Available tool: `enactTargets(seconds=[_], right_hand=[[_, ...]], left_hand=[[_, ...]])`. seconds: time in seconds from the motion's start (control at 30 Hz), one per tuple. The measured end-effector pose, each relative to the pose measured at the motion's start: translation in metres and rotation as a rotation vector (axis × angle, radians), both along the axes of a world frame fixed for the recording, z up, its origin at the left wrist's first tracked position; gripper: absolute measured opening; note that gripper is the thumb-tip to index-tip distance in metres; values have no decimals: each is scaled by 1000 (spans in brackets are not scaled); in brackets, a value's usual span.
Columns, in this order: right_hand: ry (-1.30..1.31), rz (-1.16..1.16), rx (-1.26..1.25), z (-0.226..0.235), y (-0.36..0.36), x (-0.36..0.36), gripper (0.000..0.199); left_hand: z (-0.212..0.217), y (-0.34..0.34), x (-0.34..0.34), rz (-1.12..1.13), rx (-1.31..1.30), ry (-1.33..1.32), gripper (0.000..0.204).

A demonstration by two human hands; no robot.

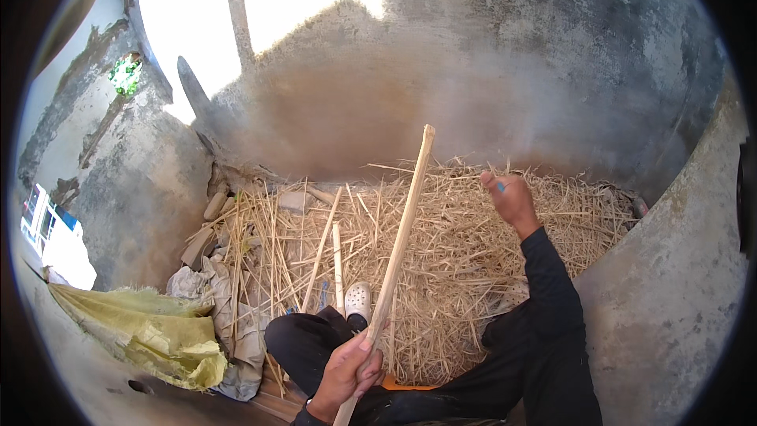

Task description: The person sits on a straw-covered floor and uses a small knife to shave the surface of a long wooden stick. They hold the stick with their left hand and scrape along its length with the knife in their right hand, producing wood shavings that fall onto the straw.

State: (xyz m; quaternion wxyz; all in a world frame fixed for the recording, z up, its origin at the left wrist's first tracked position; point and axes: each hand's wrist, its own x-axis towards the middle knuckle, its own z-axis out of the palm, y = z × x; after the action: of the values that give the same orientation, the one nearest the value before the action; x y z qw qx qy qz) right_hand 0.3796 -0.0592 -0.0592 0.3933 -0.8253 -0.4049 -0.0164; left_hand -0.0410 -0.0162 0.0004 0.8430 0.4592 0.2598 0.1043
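My left hand (pixel 348 372) is closed round the lower part of a long, pale wooden stick (pixel 404 241). The stick slants up and away to the right, its far end raised in front of the wall. Off to the right, my right hand (pixel 511 201) is held up over the shavings with its fingers curled closed. A small bit of blue shows at those fingers, but I cannot make out what they hold. The right hand is apart from the stick. Beneath both hands lies a thick layer of straw-coloured wood shavings (pixel 449 292).
Thin loose strips (pixel 272 244) and two pale sticks (pixel 338 268) lie left of my light clog (pixel 358 300). A yellow-green woven sack (pixel 150 335) is at the lower left. A grey wall (pixel 505 87) stands ahead, and a concrete side (pixel 670 292) rises on the right.
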Motion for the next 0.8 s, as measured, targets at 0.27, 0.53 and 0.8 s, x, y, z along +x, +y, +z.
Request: enactTargets(seconds=[0.27,0.53,0.8], right_hand=[[-161,246,3,16,18,-96,74],[-217,292,136,11,28,-100,74],[-240,290,64,13,21,-109,75]], left_hand=[[2,-13,4,-38,29,20,46],[1,-14,2,-60,107,13,48],[0,-16,-3,-55,124,73,49]])
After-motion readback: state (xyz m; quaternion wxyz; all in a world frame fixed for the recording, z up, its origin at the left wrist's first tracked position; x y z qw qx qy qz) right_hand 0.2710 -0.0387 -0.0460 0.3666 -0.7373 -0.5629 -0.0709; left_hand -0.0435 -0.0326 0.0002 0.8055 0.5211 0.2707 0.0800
